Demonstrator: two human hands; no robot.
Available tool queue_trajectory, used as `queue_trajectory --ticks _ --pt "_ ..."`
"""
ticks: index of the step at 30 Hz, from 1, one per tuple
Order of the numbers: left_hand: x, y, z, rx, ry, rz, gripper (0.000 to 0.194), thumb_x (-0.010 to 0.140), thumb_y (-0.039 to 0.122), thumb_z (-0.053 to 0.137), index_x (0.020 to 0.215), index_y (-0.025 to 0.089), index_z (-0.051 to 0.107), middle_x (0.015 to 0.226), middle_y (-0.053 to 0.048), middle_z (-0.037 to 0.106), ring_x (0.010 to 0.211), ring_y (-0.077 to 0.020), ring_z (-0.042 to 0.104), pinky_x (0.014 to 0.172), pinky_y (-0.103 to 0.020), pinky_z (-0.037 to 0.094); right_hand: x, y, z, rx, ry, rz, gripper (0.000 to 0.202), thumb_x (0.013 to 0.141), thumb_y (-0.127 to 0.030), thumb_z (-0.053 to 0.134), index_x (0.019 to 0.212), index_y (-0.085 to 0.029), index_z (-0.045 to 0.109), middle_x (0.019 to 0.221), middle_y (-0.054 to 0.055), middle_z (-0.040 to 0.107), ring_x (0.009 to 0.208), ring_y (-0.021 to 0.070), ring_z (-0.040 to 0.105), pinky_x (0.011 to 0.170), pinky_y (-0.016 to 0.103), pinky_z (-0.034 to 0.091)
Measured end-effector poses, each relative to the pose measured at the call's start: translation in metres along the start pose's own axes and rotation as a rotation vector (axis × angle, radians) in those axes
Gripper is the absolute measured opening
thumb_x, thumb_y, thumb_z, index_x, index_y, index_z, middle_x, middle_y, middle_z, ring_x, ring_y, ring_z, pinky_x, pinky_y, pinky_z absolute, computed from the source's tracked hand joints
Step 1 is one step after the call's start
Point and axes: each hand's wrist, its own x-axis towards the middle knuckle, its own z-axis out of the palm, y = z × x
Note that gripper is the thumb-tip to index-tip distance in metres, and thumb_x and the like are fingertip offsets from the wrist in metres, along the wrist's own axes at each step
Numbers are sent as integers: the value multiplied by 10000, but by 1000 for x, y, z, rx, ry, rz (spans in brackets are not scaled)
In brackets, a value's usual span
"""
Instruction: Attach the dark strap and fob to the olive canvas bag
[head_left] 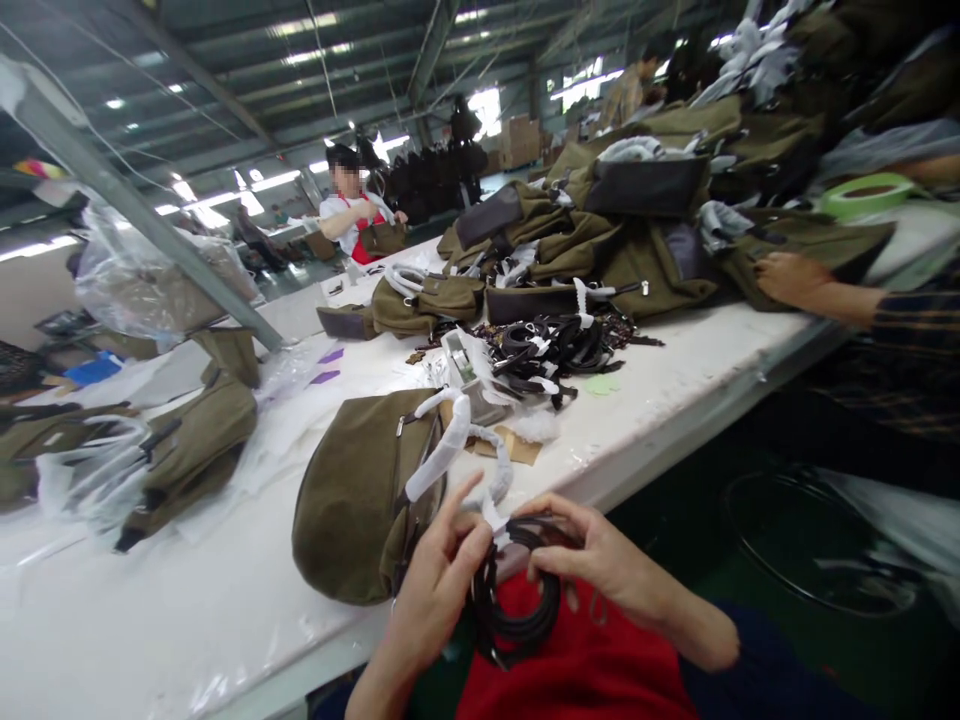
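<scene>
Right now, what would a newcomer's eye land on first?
Both hands at bottom centre: the left hand and right hand grip a coiled black strap over a red cloth. Just behind lies an olive bag on the white table. A bag heap fills the far right.

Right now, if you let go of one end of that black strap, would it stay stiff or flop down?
Probably flop: the black strap bends in loose coils between the left hand and right hand. It looks thin, so likely light. The coils might spring apart once released.
</scene>
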Motion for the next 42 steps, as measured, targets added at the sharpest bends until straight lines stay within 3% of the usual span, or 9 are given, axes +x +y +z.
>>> queue_trajectory --ticks 4,7,11,14,17,20,24,32,42 --pt "14 -9 -28 833 403 266 399 932 328 560 1305 188 541 1214 -116 634 1111 -286 572 976 -416 452 6 10 -2 93 43 30 424 795 -289 747 1171 -179 585 819 28 692 625 122 626 459 160 485" --pt "27 -14 -39 1369 358 229 553 902 243 589 1430 181 439 1415 -141 522 1206 -346 496 977 -459 435 12 4 -1 97 53 8 419 796 -295 748 1164 -174 587 821 32 699 610 114 625 470 161 496" --pt "47 -11 -50 1662 313 86 563 898 226 571 1433 132 424 1374 -190 546 1124 -348 549 892 -443 447 22 -8 6 99 20 3 437 788 -316 750 1160 -168 575 776 34 701 639 137 644 471 166 498" --pt "63 -8 -62 1682 305 -3 524 906 205 524 1402 72 421 1116 -190 662 1010 -344 594 817 -430 443 26 -9 14 103 -4 14 462 768 -328 767 1154 -164 575 759 30 701 602 122 627 460 160 492" --pt "76 -7 -78 1645 277 -57 275 914 184 487 1151 83 584 921 -159 696 947 -333 625 811 -416 427 29 -10 20 115 19 8 469 757 -338 772 1146 -167 575 748 23 699 567 109 612 451 158 490" --pt "79 -4 -93 1603 285 -72 170 943 223 448 965 156 603 862 -124 704 877 -298 657 801 -388 420 35 -21 22 138 45 -31 469 762 -334 761 1162 -181 567 768 25 707 585 118 631 465 167 507" --pt "67 3 -104 1490 320 -99 138 942 272 466 1017 195 553 873 -86 714 823 -268 681 660 -316 402 58 -45 23 91 106 -134 475 755 -336 755 1162 -186 564 778 36 713 592 140 644 447 192 527" --pt "39 21 -92 1284 367 -25 78 956 272 442 928 229 500 835 -32 661 793 -220 656 634 -278 379 127 -48 36 -191 215 -132 296 777 -223 668 1052 -171 572 828 37 691 681 180 676 423 229 563" --pt "33 17 -72 988 336 106 69 892 200 491 827 222 503 723 0 602 712 -196 613 637 -274 382 173 -40 67 -501 129 37 278 725 -65 712 976 -133 614 851 55 650 494 103 572 374 188 488"
